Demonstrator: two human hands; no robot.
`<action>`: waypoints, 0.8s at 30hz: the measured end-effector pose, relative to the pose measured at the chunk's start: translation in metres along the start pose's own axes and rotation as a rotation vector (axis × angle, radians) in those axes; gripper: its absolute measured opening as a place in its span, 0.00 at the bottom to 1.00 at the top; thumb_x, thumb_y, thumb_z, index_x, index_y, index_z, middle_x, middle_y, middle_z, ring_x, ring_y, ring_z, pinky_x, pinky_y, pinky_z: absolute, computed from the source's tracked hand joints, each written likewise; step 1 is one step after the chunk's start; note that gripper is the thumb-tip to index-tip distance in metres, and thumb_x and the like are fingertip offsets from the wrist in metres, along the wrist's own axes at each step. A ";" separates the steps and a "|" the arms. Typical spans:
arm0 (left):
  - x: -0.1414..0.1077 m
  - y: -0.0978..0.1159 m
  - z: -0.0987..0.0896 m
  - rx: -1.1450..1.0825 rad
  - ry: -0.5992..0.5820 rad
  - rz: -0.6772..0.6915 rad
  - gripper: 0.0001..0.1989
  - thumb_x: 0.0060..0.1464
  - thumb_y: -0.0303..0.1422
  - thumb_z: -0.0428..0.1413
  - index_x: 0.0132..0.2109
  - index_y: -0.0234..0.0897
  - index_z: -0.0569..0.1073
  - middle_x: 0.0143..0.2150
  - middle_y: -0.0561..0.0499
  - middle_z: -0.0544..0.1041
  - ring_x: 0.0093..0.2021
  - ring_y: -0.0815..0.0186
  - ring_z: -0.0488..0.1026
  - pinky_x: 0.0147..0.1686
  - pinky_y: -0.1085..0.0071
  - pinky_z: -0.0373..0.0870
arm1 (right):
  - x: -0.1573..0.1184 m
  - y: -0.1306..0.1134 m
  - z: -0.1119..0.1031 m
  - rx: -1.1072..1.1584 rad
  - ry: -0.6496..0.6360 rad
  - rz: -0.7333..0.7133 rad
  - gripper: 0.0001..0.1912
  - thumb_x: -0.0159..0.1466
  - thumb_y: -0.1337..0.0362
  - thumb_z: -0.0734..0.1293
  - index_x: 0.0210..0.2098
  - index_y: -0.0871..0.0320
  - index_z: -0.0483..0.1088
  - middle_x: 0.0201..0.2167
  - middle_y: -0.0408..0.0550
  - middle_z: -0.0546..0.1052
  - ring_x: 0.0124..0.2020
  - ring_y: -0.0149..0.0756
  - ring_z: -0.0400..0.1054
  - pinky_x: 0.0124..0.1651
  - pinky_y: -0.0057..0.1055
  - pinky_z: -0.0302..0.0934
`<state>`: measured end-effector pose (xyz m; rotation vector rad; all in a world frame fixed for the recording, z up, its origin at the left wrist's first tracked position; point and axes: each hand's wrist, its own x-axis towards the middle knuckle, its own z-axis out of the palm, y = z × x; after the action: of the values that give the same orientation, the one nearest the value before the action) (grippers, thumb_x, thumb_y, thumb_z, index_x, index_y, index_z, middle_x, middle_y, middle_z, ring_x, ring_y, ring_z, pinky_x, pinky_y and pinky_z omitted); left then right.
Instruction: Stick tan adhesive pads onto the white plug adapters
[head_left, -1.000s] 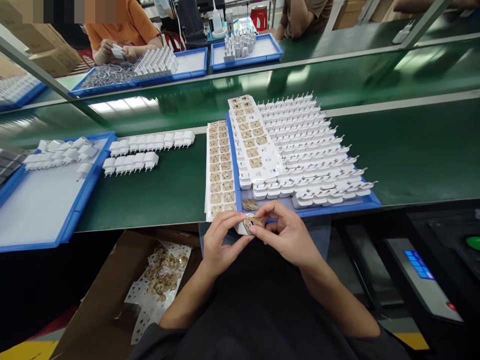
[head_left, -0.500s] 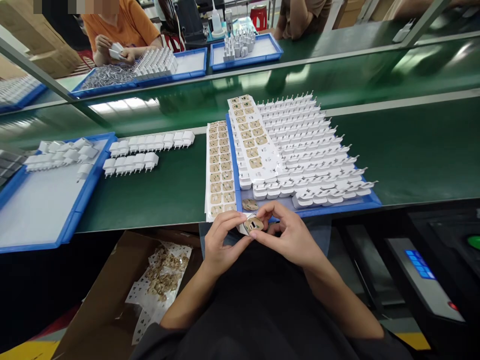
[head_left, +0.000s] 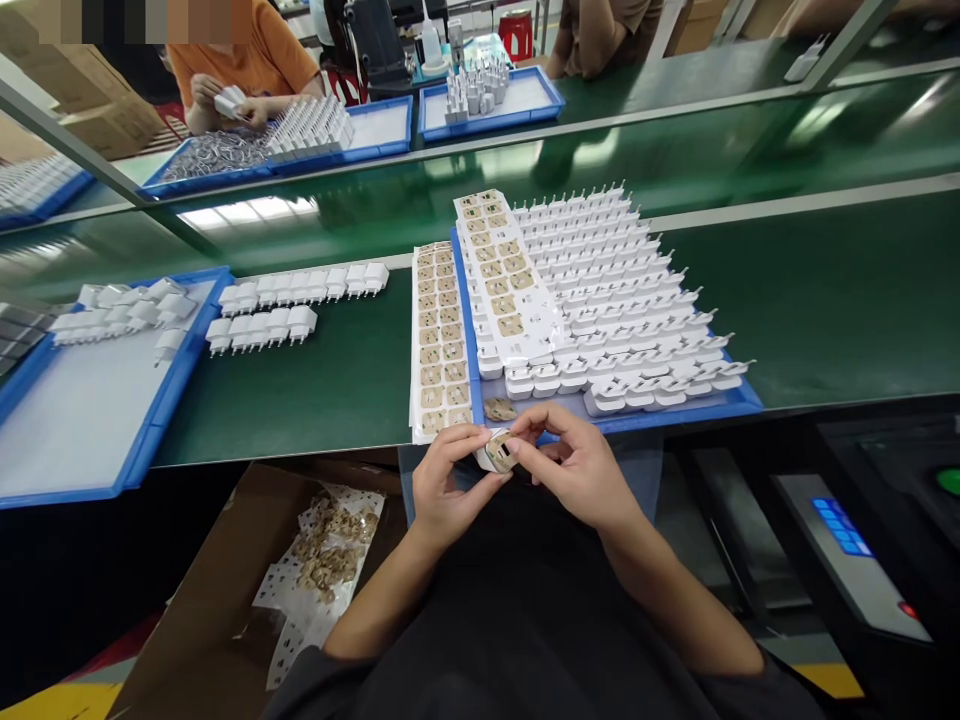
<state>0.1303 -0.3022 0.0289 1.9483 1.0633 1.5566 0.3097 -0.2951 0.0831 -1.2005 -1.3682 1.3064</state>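
Observation:
Between my hands, just below the bench edge, is a white charger piece (head_left: 495, 452) with a tan face and a dark slot. My left hand (head_left: 448, 485) grips its left side between thumb and fingers. The thumb and index finger of my right hand (head_left: 577, 465) are pinched at the tan layer on its right side. Just above lies a loose tan piece (head_left: 499, 409) in the corner of a blue tray (head_left: 675, 414). Rows of white chargers (head_left: 600, 290) fill that tray, with a sheet of tan stickers (head_left: 501, 265) over its left part.
More sticker sheets (head_left: 431, 340) lie left of the tray. Charger rows (head_left: 262, 328) and another blue tray (head_left: 142, 450) are further left. A cardboard box (head_left: 202, 560) with scraps stands below. Across the bench, a person in orange (head_left: 270, 50) holds a white piece.
The tan piece at the charger's face has shifted or turned inward, and my right thumb and index finger have moved slightly upward. My left hand is nearly still.

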 end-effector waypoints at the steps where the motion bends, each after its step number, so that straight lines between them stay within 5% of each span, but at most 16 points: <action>1: -0.001 -0.002 0.000 -0.016 0.001 -0.012 0.23 0.50 0.28 0.68 0.53 0.40 0.75 0.46 0.44 0.79 0.49 0.57 0.78 0.50 0.59 0.78 | -0.001 -0.001 -0.001 -0.025 0.002 -0.016 0.08 0.64 0.58 0.70 0.38 0.56 0.73 0.32 0.45 0.73 0.27 0.29 0.69 0.24 0.24 0.65; 9: -0.003 -0.004 0.002 -0.066 0.030 -0.024 0.21 0.51 0.29 0.67 0.52 0.41 0.75 0.46 0.44 0.79 0.49 0.57 0.78 0.51 0.57 0.78 | -0.009 -0.001 0.006 -0.247 0.130 -0.259 0.04 0.66 0.63 0.69 0.40 0.54 0.71 0.36 0.47 0.73 0.36 0.33 0.70 0.29 0.25 0.69; 14: -0.001 -0.001 0.004 -0.076 0.038 0.045 0.21 0.52 0.27 0.66 0.53 0.40 0.73 0.46 0.45 0.79 0.49 0.58 0.79 0.52 0.56 0.78 | -0.009 0.007 0.010 -0.070 0.100 -0.162 0.19 0.63 0.60 0.72 0.52 0.51 0.67 0.47 0.49 0.73 0.49 0.39 0.71 0.42 0.31 0.73; 18: -0.001 0.001 0.005 0.013 0.045 0.123 0.20 0.54 0.28 0.66 0.52 0.41 0.72 0.46 0.46 0.79 0.48 0.59 0.80 0.49 0.58 0.80 | -0.007 0.014 0.014 0.124 -0.057 -0.112 0.13 0.65 0.59 0.71 0.49 0.51 0.72 0.51 0.49 0.75 0.55 0.41 0.71 0.53 0.36 0.70; 24: 0.003 0.006 0.004 0.140 0.059 0.231 0.16 0.56 0.30 0.65 0.50 0.41 0.72 0.43 0.50 0.79 0.44 0.64 0.81 0.44 0.63 0.82 | -0.006 0.016 0.021 0.266 0.034 -0.091 0.07 0.65 0.59 0.70 0.39 0.52 0.79 0.45 0.48 0.81 0.51 0.42 0.74 0.59 0.42 0.67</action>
<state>0.1362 -0.3028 0.0337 2.1989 1.0252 1.7104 0.2909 -0.3044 0.0663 -0.9645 -1.1684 1.3494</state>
